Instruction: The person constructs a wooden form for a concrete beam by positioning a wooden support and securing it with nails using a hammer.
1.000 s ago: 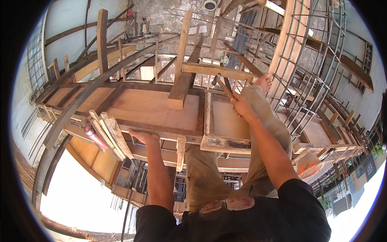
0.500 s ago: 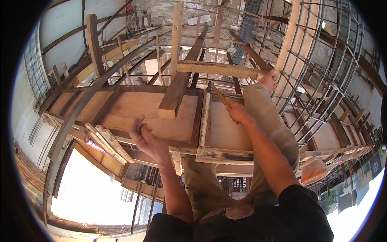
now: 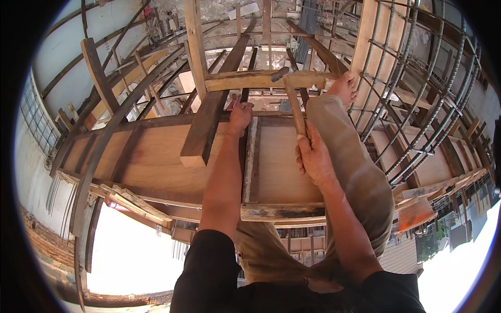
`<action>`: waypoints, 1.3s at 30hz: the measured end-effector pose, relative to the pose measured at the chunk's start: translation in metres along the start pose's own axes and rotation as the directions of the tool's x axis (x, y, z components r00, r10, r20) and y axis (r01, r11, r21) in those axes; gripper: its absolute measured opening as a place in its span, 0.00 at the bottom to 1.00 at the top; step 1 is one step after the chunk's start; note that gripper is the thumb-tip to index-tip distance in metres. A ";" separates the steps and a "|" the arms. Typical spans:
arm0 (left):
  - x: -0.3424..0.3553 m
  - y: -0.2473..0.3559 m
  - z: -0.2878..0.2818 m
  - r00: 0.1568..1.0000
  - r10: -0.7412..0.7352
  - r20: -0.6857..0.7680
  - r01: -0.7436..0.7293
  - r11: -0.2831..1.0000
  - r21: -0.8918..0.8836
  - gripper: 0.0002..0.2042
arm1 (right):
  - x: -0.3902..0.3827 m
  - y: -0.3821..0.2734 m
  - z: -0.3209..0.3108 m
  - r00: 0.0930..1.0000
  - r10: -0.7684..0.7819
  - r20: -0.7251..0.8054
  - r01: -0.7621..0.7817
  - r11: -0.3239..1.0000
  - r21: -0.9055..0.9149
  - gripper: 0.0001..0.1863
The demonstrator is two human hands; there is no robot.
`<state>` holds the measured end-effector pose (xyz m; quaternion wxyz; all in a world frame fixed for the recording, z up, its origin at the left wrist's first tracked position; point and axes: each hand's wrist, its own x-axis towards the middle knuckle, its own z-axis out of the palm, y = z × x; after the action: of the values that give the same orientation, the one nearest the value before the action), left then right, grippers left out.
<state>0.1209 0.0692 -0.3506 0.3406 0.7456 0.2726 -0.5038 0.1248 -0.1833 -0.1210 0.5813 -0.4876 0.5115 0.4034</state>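
Observation:
My right hand [image 3: 313,154] is closed on the wooden handle of a hammer [image 3: 281,74], whose dark head is raised near a horizontal timber [image 3: 245,81]. My left hand [image 3: 240,116] is at the top edge of a plywood formwork panel [image 3: 284,177], beside a dark timber beam [image 3: 203,140] that crosses it. Its fingers are bent round something small that I cannot make out. My right leg stretches across the panel, with my bare foot [image 3: 343,87] beside a plank and rebar cage.
A tall rebar cage [image 3: 428,78] stands at the right along a pale plank [image 3: 381,21]. Upright posts [image 3: 195,47] and crossing timbers rise ahead over a drop. Loose wood strips [image 3: 141,201] lie at the lower left, and an orange board [image 3: 415,216] is at the lower right.
My left hand has lifted from the near edge and moved forward and right to the far edge. The hammer has risen higher, still in my right hand.

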 end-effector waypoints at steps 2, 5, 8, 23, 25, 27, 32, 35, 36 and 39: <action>0.011 -0.004 0.011 0.992 -0.110 0.062 0.116 0.988 -0.097 0.15 | 0.004 0.001 0.000 0.999 0.043 -0.005 -0.043 0.999 0.010 0.27; 0.029 -0.020 0.008 0.999 -0.019 0.029 0.019 0.999 -0.030 0.12 | 0.011 0.008 0.008 0.991 0.121 0.053 -0.123 0.992 0.041 0.20; 0.026 0.006 0.012 0.992 0.089 0.091 -0.088 0.996 -0.012 0.11 | 0.017 0.021 0.009 0.996 0.078 0.030 -0.082 0.982 0.167 0.18; 0.041 -0.002 -0.012 0.948 0.212 0.237 -0.278 0.914 0.296 0.14 | 0.019 0.031 0.038 0.960 0.279 0.038 -0.276 0.959 -0.067 0.26; 0.042 -0.006 -0.013 0.951 0.214 0.223 -0.275 0.915 0.294 0.14 | 0.018 0.031 0.043 0.963 0.265 0.043 -0.262 0.964 -0.049 0.26; 0.041 -0.007 -0.013 0.952 0.216 0.216 -0.274 0.917 0.289 0.13 | 0.018 0.033 0.044 0.965 0.260 0.042 -0.258 0.965 -0.054 0.26; 0.040 -0.005 -0.010 0.956 0.175 0.237 -0.243 0.923 0.300 0.13 | 0.023 0.031 0.043 0.966 0.252 0.062 -0.252 0.968 -0.001 0.25; 0.045 -0.013 -0.012 0.937 0.277 0.213 -0.332 0.898 0.290 0.12 | 0.022 0.028 0.046 0.986 0.156 -0.062 -0.150 0.985 0.088 0.24; 0.045 -0.014 -0.012 0.936 0.277 0.215 -0.332 0.897 0.291 0.12 | 0.025 0.026 0.045 0.992 0.073 -0.106 -0.059 0.991 0.123 0.24; 0.046 -0.016 -0.010 0.930 0.298 0.216 -0.353 0.886 0.300 0.12 | 0.035 0.031 0.050 0.987 0.021 -0.157 -0.012 0.998 0.056 0.23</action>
<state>0.1309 0.0900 -0.3948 0.3107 0.7836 0.0253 -0.5375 0.1103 -0.1290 -0.1601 0.5489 -0.4975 0.5709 0.3540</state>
